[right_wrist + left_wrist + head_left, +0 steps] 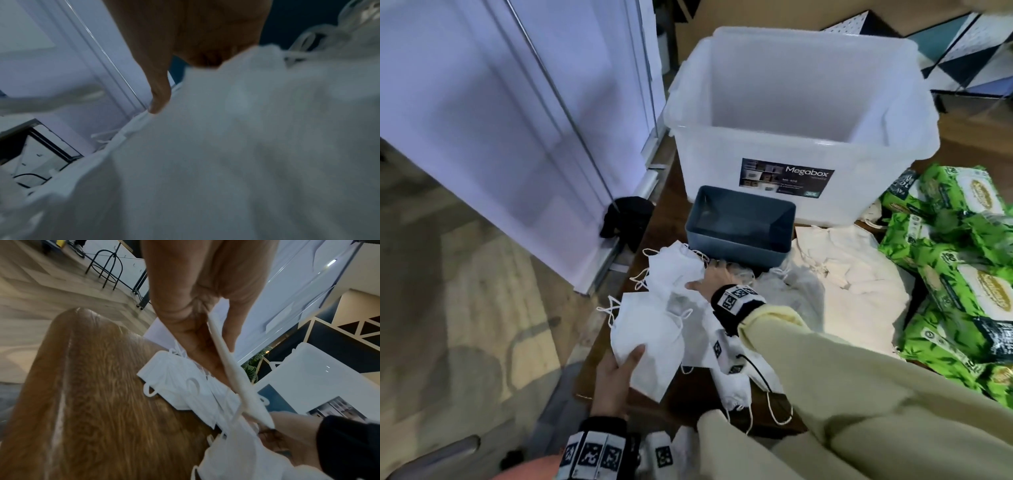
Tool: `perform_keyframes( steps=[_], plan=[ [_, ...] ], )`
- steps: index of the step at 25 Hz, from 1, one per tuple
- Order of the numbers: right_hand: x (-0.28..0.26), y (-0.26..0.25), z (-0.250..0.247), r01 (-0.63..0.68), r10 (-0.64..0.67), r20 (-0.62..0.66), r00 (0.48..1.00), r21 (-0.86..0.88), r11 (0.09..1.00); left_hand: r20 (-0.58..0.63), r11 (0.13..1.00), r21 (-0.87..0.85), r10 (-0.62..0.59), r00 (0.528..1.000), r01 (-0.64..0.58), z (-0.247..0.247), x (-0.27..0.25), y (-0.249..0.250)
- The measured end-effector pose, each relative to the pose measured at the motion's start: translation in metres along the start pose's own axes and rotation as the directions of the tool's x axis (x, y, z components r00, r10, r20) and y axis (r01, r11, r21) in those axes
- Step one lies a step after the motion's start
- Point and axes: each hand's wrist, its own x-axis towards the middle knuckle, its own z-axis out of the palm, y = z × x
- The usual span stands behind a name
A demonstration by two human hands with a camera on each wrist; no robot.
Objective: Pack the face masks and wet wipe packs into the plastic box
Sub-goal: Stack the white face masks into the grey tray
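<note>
My left hand pinches a stack of white face masks over the table's left edge. In the left wrist view thumb and fingers clamp that stack edge-on. My right hand reaches across to a second pile of masks in front of the blue bin. Its thumb lies on a mask, which hides the fingers. More masks lie under my right forearm. The translucent plastic box stands open behind. Green wet wipe packs are piled on the right.
A small blue-grey bin sits against the big box's front wall. Cream cloth bags lie between the masks and the wipes. The wooden table ends near my left hand, with a white door and a black object beyond.
</note>
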Motion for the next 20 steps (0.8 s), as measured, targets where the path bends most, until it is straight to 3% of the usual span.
perform_keyframes(
  steps=[4, 7, 11, 14, 17, 20],
  plan=[
    [0.001, -0.007, 0.004, -0.059, 0.066, -0.101, 0.993, 0.068, 0.996, 0.029, 0.998, -0.039, -0.038, 0.999, 0.039, -0.002, 0.012, 0.001],
    [-0.011, -0.003, -0.013, -0.043, 0.084, -0.119, 0.989, 0.314, 0.948, 0.044, 0.993, -0.101, -0.051, 0.998, 0.055, -0.005, 0.013, 0.005],
    [-0.040, 0.017, -0.027, 0.004, 0.131, -0.151, 0.980, 0.671, 0.742, 0.045, 0.983, -0.174, -0.048, 0.998, 0.055, 0.000, 0.015, 0.008],
    [-0.063, 0.044, -0.029, 0.008, 0.167, -0.159, 0.973, 0.748, 0.664, 0.080, 0.985, -0.159, -0.053, 0.995, 0.066, 0.011, 0.017, 0.006],
    [-0.093, 0.075, -0.033, -0.027, 0.202, -0.058, 0.978, 0.917, 0.399, 0.123, 0.983, -0.170, -0.047, 0.991, 0.068, 0.022, 0.014, 0.009],
    [-0.127, 0.106, -0.036, -0.049, 0.183, -0.017, 0.983, 0.937, 0.347, 0.185, 0.985, -0.154, -0.051, 0.981, 0.081, 0.028, 0.002, 0.011]
  ],
)
